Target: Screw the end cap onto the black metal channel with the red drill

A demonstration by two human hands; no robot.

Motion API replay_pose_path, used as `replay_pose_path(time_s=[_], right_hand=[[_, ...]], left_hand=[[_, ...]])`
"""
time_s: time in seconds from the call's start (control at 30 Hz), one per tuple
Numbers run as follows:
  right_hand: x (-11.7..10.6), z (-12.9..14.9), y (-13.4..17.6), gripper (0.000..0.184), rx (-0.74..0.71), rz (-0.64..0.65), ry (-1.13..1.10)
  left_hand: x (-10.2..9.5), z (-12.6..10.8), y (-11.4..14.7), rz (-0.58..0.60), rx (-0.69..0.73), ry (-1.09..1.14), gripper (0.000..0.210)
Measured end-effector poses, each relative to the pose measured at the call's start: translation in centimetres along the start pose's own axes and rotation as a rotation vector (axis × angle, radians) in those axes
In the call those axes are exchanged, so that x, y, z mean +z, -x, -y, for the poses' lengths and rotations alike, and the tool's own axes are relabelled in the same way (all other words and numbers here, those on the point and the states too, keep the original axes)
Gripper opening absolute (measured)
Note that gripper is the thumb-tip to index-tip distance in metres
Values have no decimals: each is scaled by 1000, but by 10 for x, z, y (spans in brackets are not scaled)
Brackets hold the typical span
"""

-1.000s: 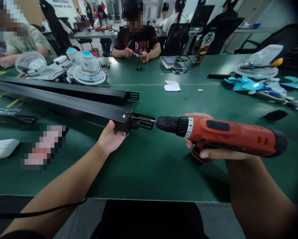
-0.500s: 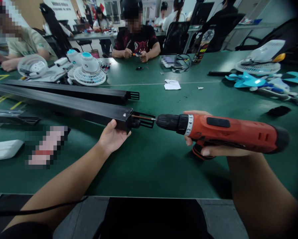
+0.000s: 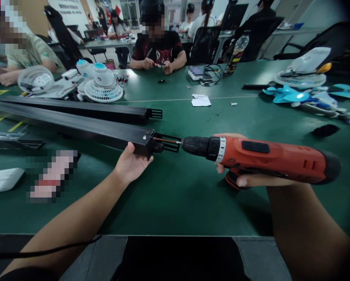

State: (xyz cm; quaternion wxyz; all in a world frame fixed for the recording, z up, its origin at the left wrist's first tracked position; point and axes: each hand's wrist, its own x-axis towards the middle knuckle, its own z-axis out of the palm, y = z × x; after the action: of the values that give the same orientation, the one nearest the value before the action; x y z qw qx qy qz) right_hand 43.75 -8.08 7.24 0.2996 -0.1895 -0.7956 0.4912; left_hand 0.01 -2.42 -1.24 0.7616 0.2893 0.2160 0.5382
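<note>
My left hand (image 3: 132,164) grips the near end of a long black rectangular housing (image 3: 105,130), thumb on its side and fingers beneath. A slotted black bracket (image 3: 170,142) and a round black knob (image 3: 158,147) stick out from that end. My right hand (image 3: 259,180) is closed around the handle of a red and black cordless drill (image 3: 283,158), which lies level and points left. From its chuck a long thin bit (image 3: 167,140) reaches to the housing's end face; the tip is hidden there. Behind lies a second black housing (image 3: 105,110) with a similar bracket.
White fan parts (image 3: 103,84) lie at the back left, with blue fan blades (image 3: 286,93) at the right. A paper scrap (image 3: 200,100), a bottle (image 3: 236,54) and a blurred pink item (image 3: 53,175) are on the green table (image 3: 186,203). A person (image 3: 160,47) sits opposite.
The view has shifted slightly. The drill, its bit and the housing keep nearly the same position relative to each other, and both hands keep their grip.
</note>
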Motion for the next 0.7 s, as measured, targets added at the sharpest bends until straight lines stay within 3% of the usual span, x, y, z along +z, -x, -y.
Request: replay_pose_path(time_s=[0.07, 0.13, 0.43, 0.6, 0.7], right_hand=[[2, 0, 1, 85, 16, -12, -38], [2, -1, 2, 94, 38, -20, -61], [0, -1, 4, 43, 36, -45, 40], [0, 4, -1, 36, 44, -43, 92], [0, 3, -1, 49, 26, -40, 48]], left_hand=[[1, 1, 0, -10, 6, -8, 62], [2, 1, 0, -19, 15, -16, 65], [0, 1, 2, -37, -8, -28, 58], [4, 3, 1, -30, 11, -35, 66], [7, 2, 1, -59, 17, -48, 63]])
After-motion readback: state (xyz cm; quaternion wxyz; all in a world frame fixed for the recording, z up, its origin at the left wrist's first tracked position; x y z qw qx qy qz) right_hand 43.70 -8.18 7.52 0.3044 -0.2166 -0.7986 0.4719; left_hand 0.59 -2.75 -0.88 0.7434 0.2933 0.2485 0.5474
